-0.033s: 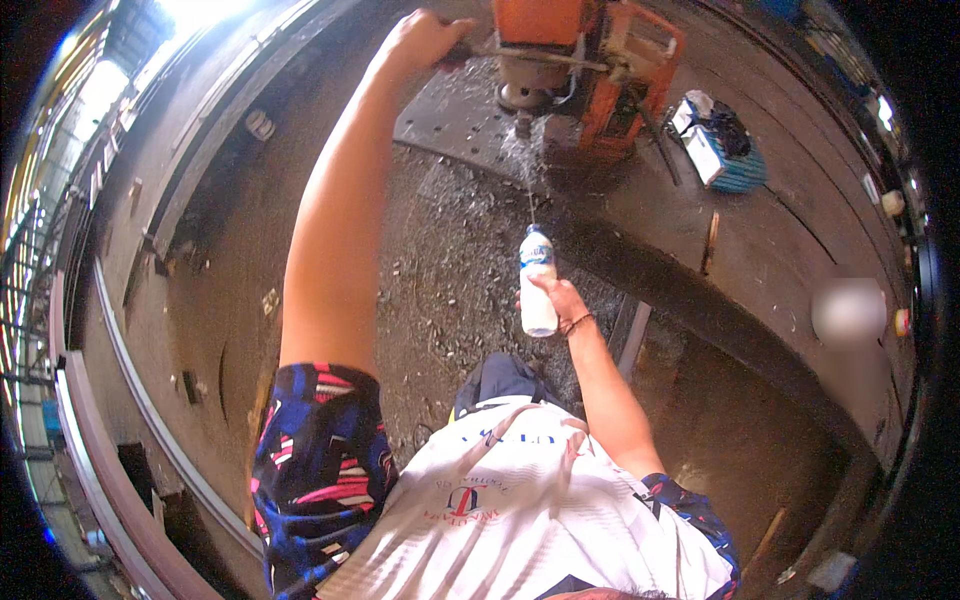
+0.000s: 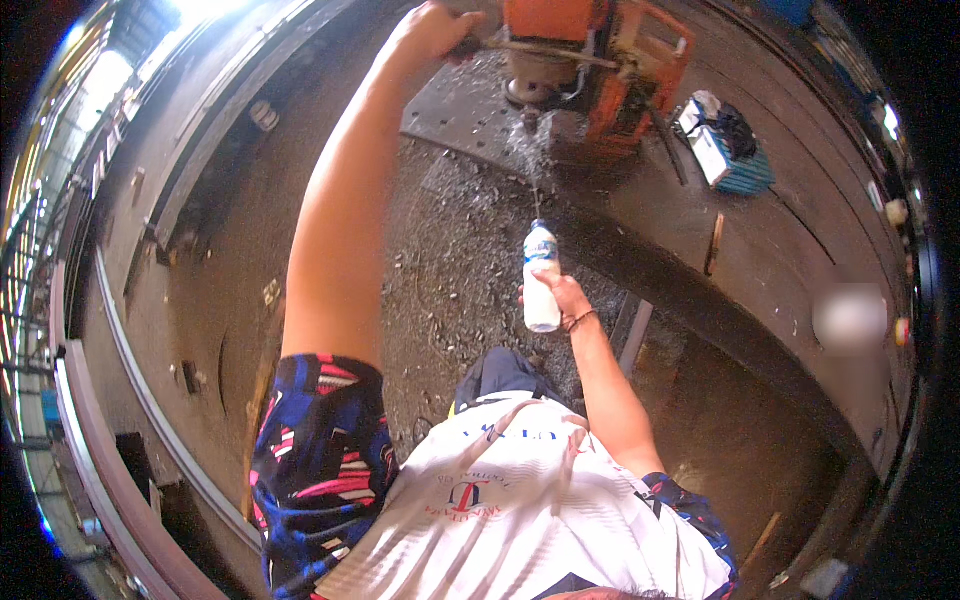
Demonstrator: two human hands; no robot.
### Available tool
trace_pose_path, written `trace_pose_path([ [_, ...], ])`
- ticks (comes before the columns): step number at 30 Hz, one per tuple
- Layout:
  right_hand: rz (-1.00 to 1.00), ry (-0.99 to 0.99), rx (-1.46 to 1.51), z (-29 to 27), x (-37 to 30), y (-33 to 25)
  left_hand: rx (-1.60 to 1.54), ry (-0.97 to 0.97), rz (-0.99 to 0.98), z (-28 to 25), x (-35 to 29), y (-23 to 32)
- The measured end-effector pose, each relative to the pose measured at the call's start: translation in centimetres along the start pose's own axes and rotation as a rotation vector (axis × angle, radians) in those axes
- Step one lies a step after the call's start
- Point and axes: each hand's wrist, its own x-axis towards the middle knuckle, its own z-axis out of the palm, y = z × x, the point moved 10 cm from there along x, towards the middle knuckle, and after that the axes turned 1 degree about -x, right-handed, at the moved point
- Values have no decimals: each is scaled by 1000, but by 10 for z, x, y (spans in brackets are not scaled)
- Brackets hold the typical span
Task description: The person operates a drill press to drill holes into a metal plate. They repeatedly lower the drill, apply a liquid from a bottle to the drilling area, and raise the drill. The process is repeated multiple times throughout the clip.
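Observation:
My left hand point(image 2: 432, 32) is wrapped round the end of a lever handle point(image 2: 545, 50) on an orange drill press point(image 2: 550, 18). Under the machine, its cutter point(image 2: 531, 120) meets a dark steel plate point(image 2: 460, 118) with small holes in it. In my right hand point(image 2: 562, 293) is a squeeze bottle point(image 2: 541, 300) of milky white liquid, tilted with its blue-capped tip toward the cutter. A thin stream runs between the bottle's tip and the wet, splashing spot at the cutter.
Metal shavings point(image 2: 435, 235) litter the ground below the plate. To the right stands a white and teal box point(image 2: 728, 155) with dark cloth on top. A short wooden stick point(image 2: 715, 244) lies nearer. Long steel bars point(image 2: 165, 420) run along the left.
The view has shifted slightly, so the machine and bottle sit a little farther right. Both hands keep their holds, and the stream still runs.

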Motion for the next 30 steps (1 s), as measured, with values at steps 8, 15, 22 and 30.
trace_pose_path([
  [8, -52, 8, -99, 2, 1, -7, 91, 94, -15, -23, -20, 30],
  [15, -20, -8, -7, 1, 4, -4, 95, -11, -88, -4, -8, 15],
  [22, 7, 0, -7, 6, -3, -4, 90, 6, -32, -4, 3, 4],
  [30, 3, 4, 8, 2, 4, 2, 128, 0, -34, -2, 6, -3],
])
